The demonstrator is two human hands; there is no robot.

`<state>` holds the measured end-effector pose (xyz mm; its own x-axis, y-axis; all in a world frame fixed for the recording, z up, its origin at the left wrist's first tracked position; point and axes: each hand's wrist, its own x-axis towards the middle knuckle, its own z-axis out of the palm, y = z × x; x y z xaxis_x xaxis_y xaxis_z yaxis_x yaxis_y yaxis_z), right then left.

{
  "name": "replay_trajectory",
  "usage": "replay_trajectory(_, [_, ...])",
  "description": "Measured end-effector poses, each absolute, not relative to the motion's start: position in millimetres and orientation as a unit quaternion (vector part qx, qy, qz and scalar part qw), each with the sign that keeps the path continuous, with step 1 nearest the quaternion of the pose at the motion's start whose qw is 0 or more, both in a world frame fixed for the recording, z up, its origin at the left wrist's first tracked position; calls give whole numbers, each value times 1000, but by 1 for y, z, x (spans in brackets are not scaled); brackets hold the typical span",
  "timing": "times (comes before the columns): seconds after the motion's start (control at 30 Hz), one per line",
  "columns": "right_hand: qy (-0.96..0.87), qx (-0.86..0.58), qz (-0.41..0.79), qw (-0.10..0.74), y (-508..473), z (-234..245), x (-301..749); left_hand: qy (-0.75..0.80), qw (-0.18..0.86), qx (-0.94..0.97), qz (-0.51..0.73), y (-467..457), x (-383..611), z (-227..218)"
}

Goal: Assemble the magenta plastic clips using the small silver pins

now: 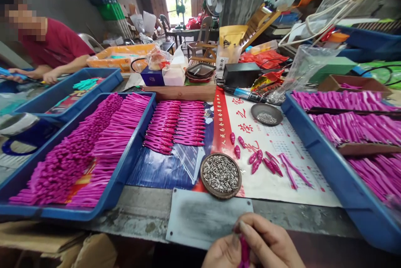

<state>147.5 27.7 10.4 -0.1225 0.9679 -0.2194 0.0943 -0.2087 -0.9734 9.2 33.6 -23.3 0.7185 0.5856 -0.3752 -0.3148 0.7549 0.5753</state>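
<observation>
At the bottom edge, my left hand [221,252] and my right hand [271,241] come together with fingertips pinched round a slim magenta plastic piece [244,252]. Its lower end runs out of view and the fingers hide its top. Just beyond them lies a grey metal plate [208,218] on the table edge. A round bowl [204,180] full of small shiny metal pins stands behind the plate. To its right, several loose magenta oval pieces [257,159] and a few long magenta strips [290,172] lie on a printed calendar sheet [313,192].
Blue trays of magenta pieces flank the workspace, one left [106,205] and one right [313,144]. Assembled magenta pieces [161,126] lie in rows between. A smaller dark dish [277,115], a blue-handled tool [241,92] and a mug [31,130] stand around. Another person [62,46] sits at left.
</observation>
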Motion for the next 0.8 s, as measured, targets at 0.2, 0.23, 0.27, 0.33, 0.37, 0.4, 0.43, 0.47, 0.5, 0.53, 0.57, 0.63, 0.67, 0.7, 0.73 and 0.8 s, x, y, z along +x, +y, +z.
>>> replay_trajectory(0.2, [-376,-508,676,379,38,9,147,294,900,153,284,31,10,-21])
replay_trajectory(0.23, [-343,-496,702,377,40,9,147,291,902,126,293,31,11,-20])
replay_trajectory(0.27, [-315,-486,723,377,41,10,146,286,904,102,302,30,12,-20])
replay_trajectory(0.33, [-280,-474,741,385,43,10,143,275,907,72,311,31,14,-18])
replay_trajectory(0.37, [-270,-473,741,392,44,10,142,268,909,64,311,31,15,-17])
replay_trajectory(0.4, [-263,-474,739,399,44,9,141,261,912,58,310,32,15,-17])
replay_trajectory(0.43, [-258,-474,737,407,44,8,139,253,916,52,307,32,14,-16])
replay_trajectory(0.47, [-254,-474,733,416,43,7,138,244,920,47,303,33,13,-16])
replay_trajectory(0.5, [-250,-475,730,422,43,5,137,235,922,41,304,33,12,-17])
replay_trajectory(0.53, [-246,-476,728,428,42,4,136,226,924,35,308,33,10,-17])
replay_trajectory(0.57, [-243,-477,727,431,42,3,135,217,925,30,311,32,9,-18])
replay_trajectory(0.63, [-237,-478,725,436,42,1,133,209,926,21,314,31,7,-18])
replay_trajectory(0.67, [-236,-477,725,436,43,1,133,210,925,19,315,31,6,-19])
replay_trajectory(0.7, [-238,-474,727,437,44,2,132,217,923,17,317,30,6,-19])
replay_trajectory(0.73, [-243,-468,728,437,46,2,132,224,921,18,318,30,7,-18])
replay_trajectory(0.8, [-260,-457,730,437,51,4,132,235,916,24,326,31,8,-17])
